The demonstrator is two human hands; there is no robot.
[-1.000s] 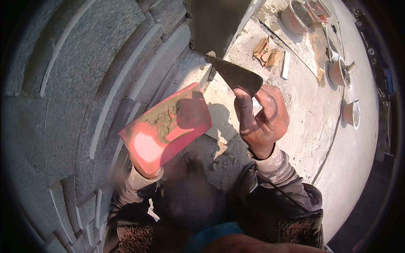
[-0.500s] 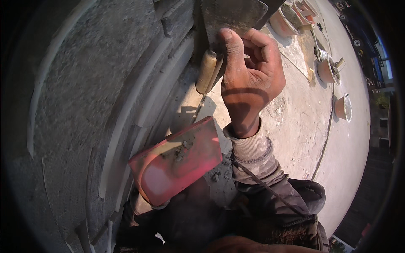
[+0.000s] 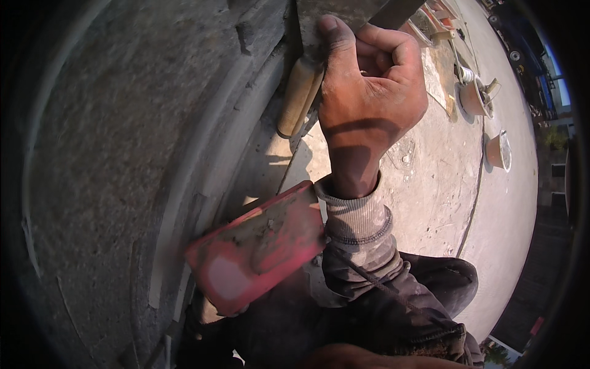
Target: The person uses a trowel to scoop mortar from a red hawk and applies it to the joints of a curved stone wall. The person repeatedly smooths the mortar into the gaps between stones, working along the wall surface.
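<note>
My right hand [image 3: 375, 104] is closed on a trowel, its thumb pressed near the heel of the grey metal blade [image 3: 335, 8]. The trowel's wooden handle [image 3: 296, 98] juts down to the left of the hand, beside the wall. Below it, a pink rectangular board [image 3: 258, 246] smeared with grey mortar [image 3: 270, 226] is held tilted in front of my body. My left hand is under the board and its fingers are hidden; only a pale cuff [image 3: 210, 310] shows at the lower corner. The blade's far end is cut off by the top edge.
A rough grey wall [image 3: 123, 135] with stepped moulding [image 3: 203, 178] rises close on the left. On the pale concrete floor [image 3: 430, 203] to the right stand mortar tubs [image 3: 476, 99] and a smaller bucket [image 3: 499, 151]. A dark vehicle [image 3: 522, 58] is beyond.
My right hand and the trowel have shifted slightly upward, taking more of the blade out of view. The pink board has dropped a little lower.
</note>
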